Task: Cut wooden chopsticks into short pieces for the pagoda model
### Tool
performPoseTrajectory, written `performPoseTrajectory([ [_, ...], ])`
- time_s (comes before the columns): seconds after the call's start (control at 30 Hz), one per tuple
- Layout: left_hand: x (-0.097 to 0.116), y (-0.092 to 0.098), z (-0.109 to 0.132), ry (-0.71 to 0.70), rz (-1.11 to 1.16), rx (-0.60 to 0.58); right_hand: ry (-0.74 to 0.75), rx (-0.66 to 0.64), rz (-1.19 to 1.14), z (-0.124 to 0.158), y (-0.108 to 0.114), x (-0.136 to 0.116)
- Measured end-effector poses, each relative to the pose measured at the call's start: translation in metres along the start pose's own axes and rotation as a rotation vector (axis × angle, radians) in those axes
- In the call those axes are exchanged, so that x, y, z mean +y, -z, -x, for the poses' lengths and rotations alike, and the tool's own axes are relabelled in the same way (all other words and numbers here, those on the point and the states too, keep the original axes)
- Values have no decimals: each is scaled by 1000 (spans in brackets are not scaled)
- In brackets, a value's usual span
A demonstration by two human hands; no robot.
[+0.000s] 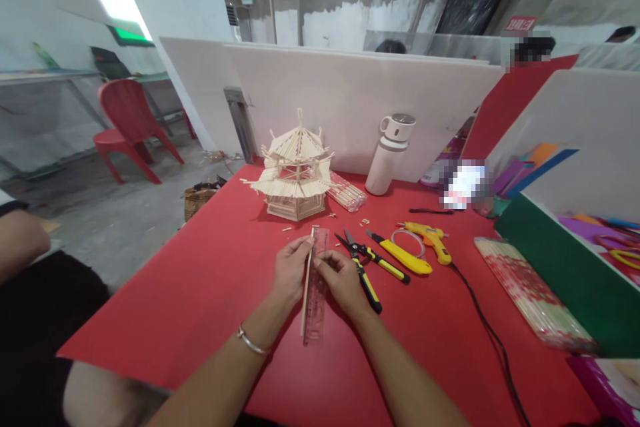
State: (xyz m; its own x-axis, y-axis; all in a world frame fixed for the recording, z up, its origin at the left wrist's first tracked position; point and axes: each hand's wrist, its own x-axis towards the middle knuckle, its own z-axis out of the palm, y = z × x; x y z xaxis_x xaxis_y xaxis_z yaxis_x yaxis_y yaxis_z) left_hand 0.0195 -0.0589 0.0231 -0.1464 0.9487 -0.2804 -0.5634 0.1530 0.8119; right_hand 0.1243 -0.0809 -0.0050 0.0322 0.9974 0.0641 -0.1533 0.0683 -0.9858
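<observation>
A thin wooden stick (303, 312) lies along the left edge of a clear ruler (315, 323) on the red tabletop. My left hand (291, 271) is closed on the stick near its far end, thumb and fingers at the ruler's edge. Over the ruler's right side, my right hand (345, 280) is pinched, its fingertips close to the stick; whatever sits between them is too small to tell. Beyond both hands stands a pavilion model (297, 177) built of small sticks, with two tiers of roof. Short cut stick pieces (365, 221) are scattered near it.
Right of my hands lie cutting pliers (367, 260), a yellow utility knife (403, 255) and a yellow glue gun (434, 239) with a black cord. A white bottle (387, 160) stands by the partition (320, 87). Packed sticks (530, 290) lie at right, others (347, 191) behind the model.
</observation>
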Motion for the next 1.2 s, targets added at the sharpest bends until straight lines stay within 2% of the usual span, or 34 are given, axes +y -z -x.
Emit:
performPoseTrajectory([
  [1.2, 0, 1, 0, -14, -13, -5, -1, -8, -8, 0, 0, -1],
])
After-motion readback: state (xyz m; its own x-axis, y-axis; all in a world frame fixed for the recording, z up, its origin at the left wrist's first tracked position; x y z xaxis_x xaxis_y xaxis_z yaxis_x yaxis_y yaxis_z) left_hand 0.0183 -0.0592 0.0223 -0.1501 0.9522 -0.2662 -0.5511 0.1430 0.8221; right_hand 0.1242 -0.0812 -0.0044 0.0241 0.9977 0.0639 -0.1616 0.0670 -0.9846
